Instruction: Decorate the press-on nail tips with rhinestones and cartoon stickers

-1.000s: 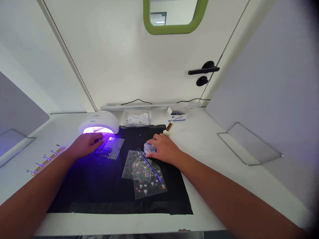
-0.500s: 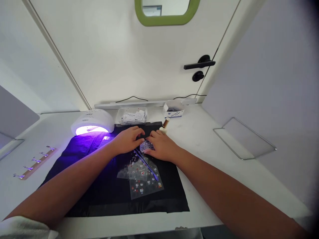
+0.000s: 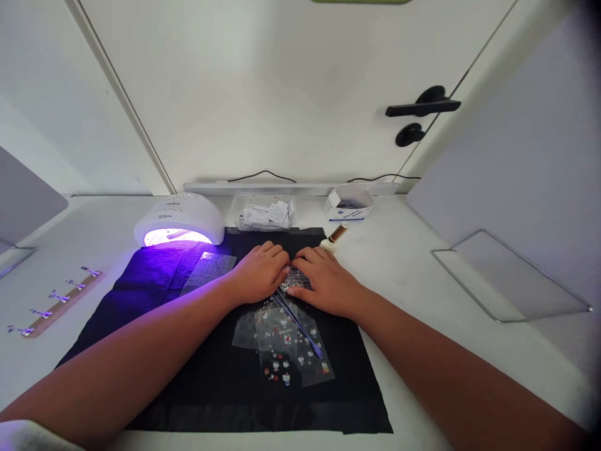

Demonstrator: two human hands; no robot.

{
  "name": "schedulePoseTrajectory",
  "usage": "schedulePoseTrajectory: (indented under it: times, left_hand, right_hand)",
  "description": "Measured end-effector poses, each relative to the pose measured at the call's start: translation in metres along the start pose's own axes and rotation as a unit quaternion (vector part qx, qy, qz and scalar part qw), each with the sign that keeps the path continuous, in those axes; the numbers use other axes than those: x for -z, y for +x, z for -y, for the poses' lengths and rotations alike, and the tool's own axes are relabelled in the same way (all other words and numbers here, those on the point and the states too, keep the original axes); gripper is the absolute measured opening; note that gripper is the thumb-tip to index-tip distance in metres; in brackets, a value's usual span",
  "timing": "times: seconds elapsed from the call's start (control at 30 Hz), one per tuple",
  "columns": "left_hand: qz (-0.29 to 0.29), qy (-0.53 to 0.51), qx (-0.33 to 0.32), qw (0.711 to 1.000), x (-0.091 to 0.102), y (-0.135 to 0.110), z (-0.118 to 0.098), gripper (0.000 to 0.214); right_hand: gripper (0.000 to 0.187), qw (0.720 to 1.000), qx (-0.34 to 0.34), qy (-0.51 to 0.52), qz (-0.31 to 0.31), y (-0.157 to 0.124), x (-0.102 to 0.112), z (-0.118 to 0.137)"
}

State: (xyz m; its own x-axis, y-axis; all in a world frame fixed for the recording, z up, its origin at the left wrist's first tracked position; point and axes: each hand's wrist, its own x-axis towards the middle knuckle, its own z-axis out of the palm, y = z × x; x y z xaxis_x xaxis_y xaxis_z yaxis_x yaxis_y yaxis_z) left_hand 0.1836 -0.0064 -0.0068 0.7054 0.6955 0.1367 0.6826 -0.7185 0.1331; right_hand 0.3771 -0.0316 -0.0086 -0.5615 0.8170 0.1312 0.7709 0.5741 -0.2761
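Sticker sheets (image 3: 287, 339) are lying nearest, tweezers (image 3: 299, 324) angling over them, and just past those the case (image 3: 295, 282) is sitting between both hands. Right hand (image 3: 331, 282) is half curling, thumb and fingers gripping it; left hand (image 3: 263, 272) is bunching at its left end, fingertips hiding, so can't tell if it's holding. Case is looking light, stiff, maybe slippery; I'd be pinching the edges. Fingers are covering its rim. Bottle (image 3: 334, 237) is poking out behind, base partly hiding.

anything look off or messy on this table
Mainly the black mat: it's creased in front of the glowing lamp and its near edge is uneven, as if roughly cut. The tweezers lie askew across the sticker sheets. Nothing else stands out.
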Motion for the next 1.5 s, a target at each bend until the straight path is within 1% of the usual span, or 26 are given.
schedulePoseTrajectory:
  times: [0.1,0.23,0.4,0.57,0.83,1.07,1.3,1.4,1.5]
  left_hand:
    - [0.002,0.01,0.007,1.0,-0.002,0.0,-0.002,0.024]
    - [0.003,0.018,0.015,1.0,-0.003,0.001,-0.004,0.024]
    - [0.001,0.017,0.021,1.0,-0.006,0.003,-0.003,0.024]
    - [-0.002,0.015,0.029,0.999,-0.01,0.005,-0.003,0.025]
    - [-0.003,0.019,0.032,0.999,-0.01,0.005,-0.004,0.025]
    - [-0.015,0.004,0.028,1.0,-0.01,0.005,-0.003,0.022]
    - [-0.043,-0.041,0.018,0.998,-0.006,0.003,0.002,0.021]
    - [-0.056,-0.076,-0.001,0.996,-0.004,0.002,0.006,0.017]
    - [-0.064,-0.116,-0.035,0.991,-0.001,0.002,0.008,0.014]
  right_hand:
    - [0.043,1.0,-0.006,0.011,0.0,0.001,-0.001,0.0]
    - [0.053,1.0,0.004,0.007,0.007,0.002,-0.004,-0.002]
    - [0.064,0.999,0.0,-0.002,0.035,0.003,-0.004,-0.003]
    - [0.068,0.998,-0.01,-0.003,0.066,0.004,-0.004,-0.002]
    - [0.07,0.996,-0.017,-0.015,0.087,0.004,-0.001,0.002]
    - [0.069,0.997,-0.014,-0.017,0.073,0.004,-0.004,0.001]
    - [0.069,0.998,-0.019,-0.013,0.064,0.001,-0.003,0.002]
    - [0.069,0.998,-0.019,-0.012,0.058,0.001,-0.003,0.002]
    - [0.068,0.998,-0.02,-0.017,0.056,0.0,-0.003,0.002]
